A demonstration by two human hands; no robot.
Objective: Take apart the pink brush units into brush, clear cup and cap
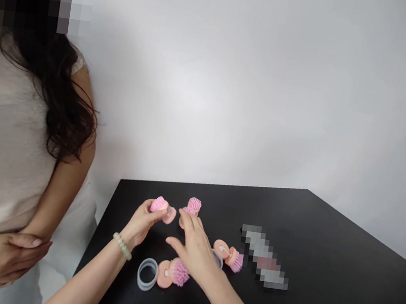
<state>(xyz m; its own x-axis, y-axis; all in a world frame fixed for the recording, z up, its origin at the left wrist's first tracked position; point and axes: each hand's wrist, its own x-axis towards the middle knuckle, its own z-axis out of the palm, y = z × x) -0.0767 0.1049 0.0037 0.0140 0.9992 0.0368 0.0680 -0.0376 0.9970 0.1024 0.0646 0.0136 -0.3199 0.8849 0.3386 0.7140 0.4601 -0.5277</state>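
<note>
My left hand, with a pale green beaded bracelet on its wrist, grips a pink-bristled brush with a peach base above the black table. My right hand is spread open over the table's middle, its fingertips right by a second pink brush. Whether they touch it, I cannot tell. A third brush lies near the heel of my right hand, and a fourth lies to its right. A clear plastic ring rests by my left forearm, and another is partly hidden behind my right hand.
A person stands beside the table's left side with folded arms. A long pixelated object lies on the table to the right. The table's far corner meets a white wall.
</note>
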